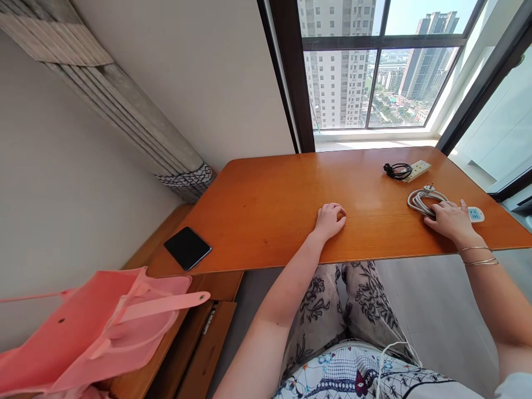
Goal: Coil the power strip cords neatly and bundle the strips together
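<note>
My left hand [330, 220] rests on the wooden table near its front edge, fingers curled in and nothing visible in them. My right hand [449, 223] is over a white power strip [476, 214], gripping it from above. Most of the strip is hidden under the palm; its socket end shows to the right. Against the fingers lies the strip's coiled white cable [420, 201], its plug on top. Farther back sits a second, cream power strip [417, 171] with a bundled black cord [398, 172] and plug beside it.
A black tablet [188, 247] lies at the left end of the table [266, 205]. Below it, a pink bag [103, 332] hangs open over a wooden cabinet [211, 349]. The window [378, 83] stands behind the table, with a gathered curtain [137, 116] at left.
</note>
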{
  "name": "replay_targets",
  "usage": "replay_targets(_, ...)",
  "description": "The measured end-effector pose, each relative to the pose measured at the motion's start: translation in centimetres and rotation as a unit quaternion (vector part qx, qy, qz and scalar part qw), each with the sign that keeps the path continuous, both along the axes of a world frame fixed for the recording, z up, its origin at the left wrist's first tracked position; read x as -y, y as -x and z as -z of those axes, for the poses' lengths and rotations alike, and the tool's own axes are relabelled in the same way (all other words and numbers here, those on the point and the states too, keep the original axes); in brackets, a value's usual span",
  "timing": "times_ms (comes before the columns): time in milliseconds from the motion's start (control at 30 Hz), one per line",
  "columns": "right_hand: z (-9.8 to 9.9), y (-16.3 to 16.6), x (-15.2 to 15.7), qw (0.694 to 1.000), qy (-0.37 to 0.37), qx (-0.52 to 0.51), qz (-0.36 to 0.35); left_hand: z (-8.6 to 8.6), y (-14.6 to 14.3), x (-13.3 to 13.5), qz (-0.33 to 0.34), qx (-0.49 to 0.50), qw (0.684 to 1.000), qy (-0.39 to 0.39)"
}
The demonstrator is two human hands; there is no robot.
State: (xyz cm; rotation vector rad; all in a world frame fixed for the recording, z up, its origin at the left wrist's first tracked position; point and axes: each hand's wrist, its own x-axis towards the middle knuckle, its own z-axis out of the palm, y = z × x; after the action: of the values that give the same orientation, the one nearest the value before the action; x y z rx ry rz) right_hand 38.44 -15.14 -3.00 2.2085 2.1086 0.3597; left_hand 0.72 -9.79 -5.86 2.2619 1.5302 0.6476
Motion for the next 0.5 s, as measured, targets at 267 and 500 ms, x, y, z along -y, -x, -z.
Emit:
replay_targets(267, 0.6, 0.3, 0.5, 0.996, -0.072, -0.036, -0.025, 0.1, -0.1, 0.1, 0.005, -0.006, 1.000, 0.000)
replay_targets(500, -7.3, 6.3, 1.7, 0.845, -0.392, -0.280, -0.232, 0.2, -0.1, 0.1, 0.007, -0.003, 1.000, -0.003)
